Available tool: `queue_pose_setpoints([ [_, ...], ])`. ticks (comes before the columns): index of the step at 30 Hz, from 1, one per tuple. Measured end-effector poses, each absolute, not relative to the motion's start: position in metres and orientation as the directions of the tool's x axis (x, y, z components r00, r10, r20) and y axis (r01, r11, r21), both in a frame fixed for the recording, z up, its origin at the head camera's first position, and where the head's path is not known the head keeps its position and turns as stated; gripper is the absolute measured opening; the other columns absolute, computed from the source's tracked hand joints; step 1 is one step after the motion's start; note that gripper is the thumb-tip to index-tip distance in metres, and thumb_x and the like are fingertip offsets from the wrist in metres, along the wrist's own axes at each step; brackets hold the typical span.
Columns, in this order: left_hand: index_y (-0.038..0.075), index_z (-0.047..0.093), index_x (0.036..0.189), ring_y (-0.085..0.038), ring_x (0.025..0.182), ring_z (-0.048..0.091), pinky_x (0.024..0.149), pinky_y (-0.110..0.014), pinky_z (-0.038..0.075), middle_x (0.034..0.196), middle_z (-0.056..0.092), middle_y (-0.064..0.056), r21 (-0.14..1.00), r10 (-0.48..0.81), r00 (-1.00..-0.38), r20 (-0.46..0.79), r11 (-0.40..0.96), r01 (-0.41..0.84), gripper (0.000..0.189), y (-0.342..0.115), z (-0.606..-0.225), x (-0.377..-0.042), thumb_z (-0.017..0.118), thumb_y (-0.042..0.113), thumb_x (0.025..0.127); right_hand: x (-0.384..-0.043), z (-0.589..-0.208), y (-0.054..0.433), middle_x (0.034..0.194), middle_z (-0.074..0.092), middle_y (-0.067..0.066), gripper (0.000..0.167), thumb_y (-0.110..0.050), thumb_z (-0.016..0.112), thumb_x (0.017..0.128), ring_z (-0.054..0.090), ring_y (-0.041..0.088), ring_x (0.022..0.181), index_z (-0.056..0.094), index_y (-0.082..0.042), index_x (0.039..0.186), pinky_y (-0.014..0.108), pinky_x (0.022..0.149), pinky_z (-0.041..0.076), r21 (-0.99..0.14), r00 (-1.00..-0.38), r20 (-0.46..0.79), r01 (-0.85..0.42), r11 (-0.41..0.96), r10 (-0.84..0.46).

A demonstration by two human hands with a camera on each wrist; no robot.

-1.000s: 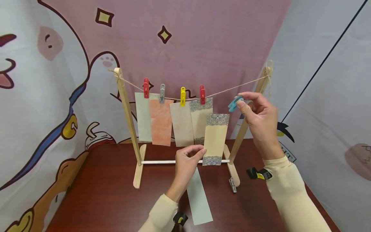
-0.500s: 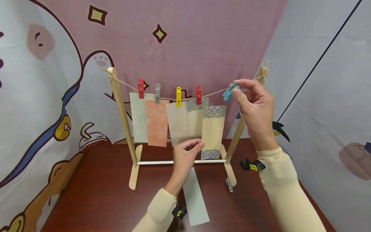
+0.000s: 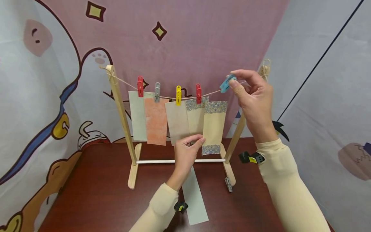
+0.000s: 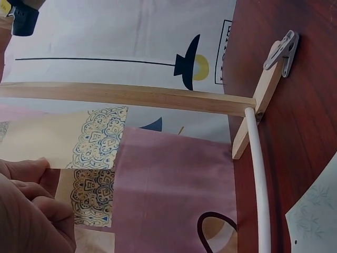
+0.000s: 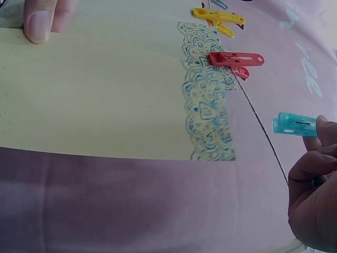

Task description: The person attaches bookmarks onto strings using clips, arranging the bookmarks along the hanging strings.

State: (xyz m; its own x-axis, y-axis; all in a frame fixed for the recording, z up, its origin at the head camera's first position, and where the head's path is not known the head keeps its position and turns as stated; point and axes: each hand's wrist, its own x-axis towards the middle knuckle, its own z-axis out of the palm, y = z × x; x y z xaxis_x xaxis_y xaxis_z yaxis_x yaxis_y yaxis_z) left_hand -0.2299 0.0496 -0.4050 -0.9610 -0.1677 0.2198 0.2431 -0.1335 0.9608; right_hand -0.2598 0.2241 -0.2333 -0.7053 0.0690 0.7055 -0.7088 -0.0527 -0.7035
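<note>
My left hand [image 3: 186, 154] pinches the left edge of a cream paper strip [image 3: 214, 129] with blue patterned bands at its ends. The strip hangs upright, its top just under the twine line [image 3: 213, 92]. My right hand [image 3: 256, 103] pinches a light blue clothespin [image 3: 227, 83] between thumb and fingertips, above the strip's top right. In the right wrist view the clothespin [image 5: 295, 125] points toward the twine, apart from the strip. Beside it, a matching patterned strip [image 3: 197, 117] hangs from a red clothespin [image 3: 198, 93], partly covered by the held one.
A wooden stand [image 3: 121, 119] carries the twine. Further left hang a beige strip [image 3: 177, 122], an orange strip [image 3: 156, 122] and a pale green strip [image 3: 137, 116], on yellow, grey and red clothespins. A pale strip [image 3: 195, 198] and a grey clothespin [image 3: 228, 184] lie below.
Both hands have risen. The cream strip has come up toward the twine beside the red clothespin, and the blue clothespin has moved up and slightly left.
</note>
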Motion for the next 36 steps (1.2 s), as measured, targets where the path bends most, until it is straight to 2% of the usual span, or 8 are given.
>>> queue_pose_setpoints([
  [8,0.011,0.089,0.099,-0.011,0.087,0.073,0.070,-0.021,0.053,0.095,0.082,0.004,0.972,-0.168,-0.963,0.210,-0.066,0.224,0.006,0.051,-0.400,-0.232,0.089,0.011,0.092,-0.265,-0.232,0.223,0.105,0.074,0.013,0.020,-0.002,0.080,0.100,0.034,0.014,0.049,0.079,0.000,0.120,0.022,0.047,0.023,-0.723,-0.722,0.690,-0.690,0.017,0.055],
  [11,0.010,0.089,0.100,-0.011,0.086,0.073,0.069,-0.021,0.053,0.096,0.082,0.003,0.968,-0.157,-0.961,0.228,-0.067,0.240,0.007,0.052,-0.398,-0.233,0.089,0.011,0.093,-0.267,-0.232,0.223,0.105,0.076,0.013,0.021,-0.005,0.081,0.100,0.050,0.013,0.054,0.080,-0.001,0.120,0.023,0.050,0.025,-0.734,-0.733,0.679,-0.677,0.044,0.044],
  [14,0.008,0.088,0.101,-0.012,0.087,0.074,0.071,-0.022,0.055,0.097,0.082,0.001,0.962,-0.147,-0.957,0.248,-0.080,0.262,0.008,0.053,-0.396,-0.235,0.089,0.010,0.093,-0.270,-0.232,0.223,0.105,0.078,0.012,0.022,-0.005,0.081,0.099,0.070,0.016,0.072,0.080,0.000,0.121,0.021,0.058,0.042,-0.732,-0.733,0.680,-0.675,0.090,0.027],
  [17,0.006,0.088,0.101,-0.013,0.089,0.075,0.074,-0.022,0.057,0.098,0.083,-0.002,0.955,-0.148,-0.953,0.265,-0.097,0.280,0.009,0.054,-0.394,-0.237,0.089,0.010,0.094,-0.270,-0.232,0.224,0.107,0.078,0.008,0.022,-0.006,0.081,0.100,0.076,0.019,0.083,0.080,-0.002,0.122,0.023,0.062,0.046,-0.710,-0.724,0.689,-0.675,0.200,-0.001],
  [21,0.005,0.088,0.101,-0.015,0.088,0.076,0.073,-0.021,0.057,0.098,0.082,-0.004,0.952,-0.148,-0.952,0.268,-0.113,0.286,0.008,0.054,-0.393,-0.240,0.088,0.009,0.094,-0.269,-0.233,0.225,0.110,0.077,0.003,0.023,-0.011,0.080,0.102,0.069,0.016,0.072,0.080,-0.005,0.124,0.024,0.051,0.033,-0.686,-0.736,0.676,-0.645,0.335,-0.033],
  [25,0.005,0.088,0.100,-0.015,0.087,0.076,0.072,-0.021,0.056,0.098,0.082,-0.006,0.951,-0.149,-0.951,0.269,-0.116,0.288,0.008,0.055,-0.393,-0.241,0.088,0.008,0.094,-0.270,-0.236,0.225,0.112,0.076,0.002,0.024,-0.011,0.080,0.102,0.059,0.014,0.064,0.080,-0.006,0.126,0.024,0.051,0.033,-0.687,-0.751,0.659,-0.623,0.374,-0.041],
  [31,0.005,0.088,0.100,-0.013,0.085,0.075,0.069,-0.020,0.054,0.098,0.082,-0.006,0.951,-0.157,-0.952,0.264,-0.123,0.285,0.008,0.055,-0.393,-0.242,0.088,0.009,0.093,-0.271,-0.237,0.223,0.111,0.077,0.002,0.026,-0.012,0.081,0.101,0.058,0.016,0.069,0.081,-0.010,0.127,0.024,0.056,0.037,-0.663,-0.746,0.662,-0.626,0.410,-0.069],
  [36,0.005,0.088,0.100,-0.013,0.086,0.074,0.070,-0.020,0.054,0.098,0.082,-0.005,0.951,-0.155,-0.953,0.261,-0.127,0.281,0.008,0.054,-0.394,-0.244,0.088,0.009,0.093,-0.271,-0.239,0.223,0.112,0.078,0.005,0.028,-0.013,0.080,0.103,0.045,0.014,0.058,0.080,-0.011,0.130,0.024,0.051,0.032,-0.649,-0.759,0.644,-0.609,0.456,-0.096],
])
